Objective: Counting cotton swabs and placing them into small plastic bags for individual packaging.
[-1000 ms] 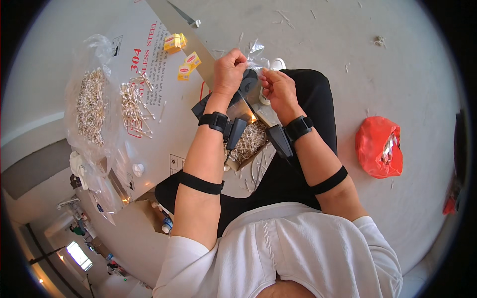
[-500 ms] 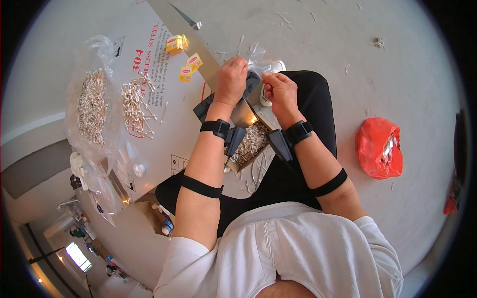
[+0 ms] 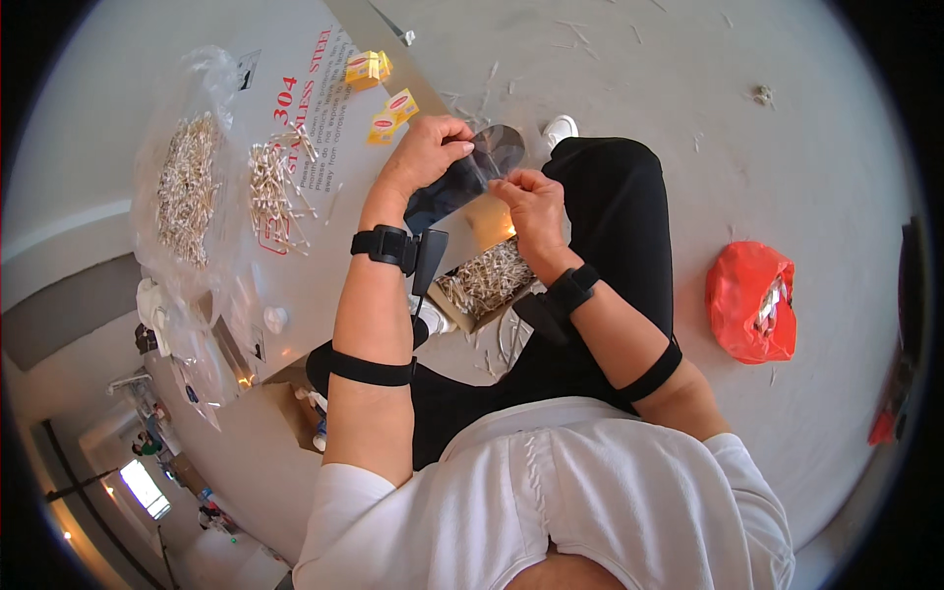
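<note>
My left hand (image 3: 425, 152) pinches the top edge of a clear plastic bag (image 3: 470, 175) that I hold up in front of me. Just to its right, my right hand (image 3: 529, 202) grips the same bag at its lower right edge with closed fingers. The bag looks dark against my black trousers (image 3: 600, 226); what it contains cannot be told. Below the hands, an open cardboard box (image 3: 484, 283) full of small pale metal pieces rests by my knee. Both wrists carry black bands.
A steel sheet (image 3: 324, 197) with red print lies to the left, bearing two heaps of small metal pieces (image 3: 187, 187) (image 3: 273, 182) on clear plastic and two small yellow packets (image 3: 369, 67) (image 3: 393, 110). A red plastic bag (image 3: 752, 300) lies on the grey floor at right. A white shoe (image 3: 559, 128) shows beyond my knee.
Both hands have drawn closer together and lower, and the clear bag is now held spread between them. The box and heaps have not moved.
</note>
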Motion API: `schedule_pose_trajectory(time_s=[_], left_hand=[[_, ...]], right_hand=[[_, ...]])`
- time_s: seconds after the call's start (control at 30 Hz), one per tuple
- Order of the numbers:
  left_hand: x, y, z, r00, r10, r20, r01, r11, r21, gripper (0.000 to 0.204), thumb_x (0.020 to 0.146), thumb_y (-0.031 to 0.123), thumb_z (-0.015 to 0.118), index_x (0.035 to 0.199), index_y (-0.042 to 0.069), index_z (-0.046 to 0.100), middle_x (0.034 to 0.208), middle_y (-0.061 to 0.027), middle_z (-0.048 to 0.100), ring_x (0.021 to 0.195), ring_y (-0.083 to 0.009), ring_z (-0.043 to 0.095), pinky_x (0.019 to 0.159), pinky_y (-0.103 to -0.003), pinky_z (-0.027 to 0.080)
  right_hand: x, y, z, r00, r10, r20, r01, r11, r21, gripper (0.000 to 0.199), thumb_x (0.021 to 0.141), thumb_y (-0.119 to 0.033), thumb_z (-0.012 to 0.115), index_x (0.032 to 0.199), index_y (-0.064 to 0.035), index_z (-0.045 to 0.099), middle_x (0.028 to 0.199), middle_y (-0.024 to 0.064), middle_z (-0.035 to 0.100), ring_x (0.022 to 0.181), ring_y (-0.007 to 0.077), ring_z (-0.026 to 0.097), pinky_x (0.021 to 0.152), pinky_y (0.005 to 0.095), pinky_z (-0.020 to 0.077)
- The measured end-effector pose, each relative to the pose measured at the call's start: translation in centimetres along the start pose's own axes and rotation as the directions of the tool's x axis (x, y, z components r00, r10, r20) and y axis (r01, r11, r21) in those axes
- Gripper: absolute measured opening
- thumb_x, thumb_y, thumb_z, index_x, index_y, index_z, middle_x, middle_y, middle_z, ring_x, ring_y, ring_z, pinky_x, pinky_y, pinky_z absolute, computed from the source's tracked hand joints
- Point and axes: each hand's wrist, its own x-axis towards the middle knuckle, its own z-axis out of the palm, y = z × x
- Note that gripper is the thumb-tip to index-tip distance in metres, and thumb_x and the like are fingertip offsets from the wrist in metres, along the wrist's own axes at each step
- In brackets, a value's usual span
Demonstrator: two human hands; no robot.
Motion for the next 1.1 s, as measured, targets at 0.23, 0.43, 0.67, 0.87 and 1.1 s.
schedule_pose_trajectory(time_s=[0.23,0.43,0.67,0.87,1.1], left_hand=[[-1.1,-1.3,-0.2,0.976,0.217,-0.033,-0.173,0.852,0.495,0.008,0.074,0.008,0.065,0.081,0.004,0.066,0.084,-0.0126,0.065,0.086,-0.0353,0.059,0.077,-0.041,0.049],[-0.7,-0.8,1.7,0.963,0.068,-0.259,0.081,0.848,0.524,0.010,0.068,0.015,0.065,0.071,0.005,0.066,0.081,-0.0181,0.066,0.084,-0.0399,0.063,0.074,-0.049,0.051],[-8.3,-3.7,2.3,0.705,0.055,-0.707,0.072,0.986,0.149,0.009,0.075,0.004,0.064,0.076,0.004,0.055,0.082,-0.0141,0.058,0.084,-0.0366,0.058,0.072,-0.047,0.048],[-17.9,-11.0,0.0,0.391,-0.056,-0.919,0.390,0.914,0.110,0.019,0.075,0.002,0.068,0.089,0.007,0.058,0.089,-0.0108,0.059,0.089,-0.0335,0.055,0.077,-0.044,0.046],[-15.4,-10.5,-2.4,0.502,0.038,-0.864,0.435,0.852,0.290,0.023,0.074,0.010,0.073,0.093,0.007,0.061,0.094,-0.0109,0.058,0.095,-0.0329,0.053,0.080,-0.046,0.044]], right_hand=[[-0.3,2.5,2.0,0.875,-0.485,0.001,0.399,0.718,-0.570,0.019,0.064,-0.005,0.075,0.064,-0.0014,0.056,0.085,0.0128,0.055,0.083,0.0341,0.054,0.071,0.0410,0.0445],[0.3,2.2,1.4,0.918,-0.392,-0.049,0.300,0.773,-0.559,0.029,0.060,-0.011,0.082,0.059,0.0005,0.055,0.079,0.0134,0.057,0.074,0.0308,0.057,0.069,0.0400,0.0466],[-2.0,0.7,-1.2,0.961,-0.257,-0.107,0.226,0.945,-0.238,0.024,0.081,-0.006,0.075,0.072,-0.0070,0.053,0.068,-0.0057,0.046,0.062,0.0044,0.040,0.055,0.0203,0.0351],[-4.8,-1.7,4.5,0.863,-0.285,0.417,0.445,0.821,-0.358,0.009,0.087,-0.001,0.067,0.083,-0.0029,0.059,0.074,-0.0054,0.050,0.067,0.0034,0.042,0.060,0.0201,0.0375],[-5.7,1.1,10.5,0.781,-0.047,0.623,0.422,0.776,-0.470,0.010,0.080,-0.001,0.068,0.087,-0.0013,0.060,0.075,0.0105,0.059,0.060,0.0141,0.054,0.057,0.0285,0.0455]])
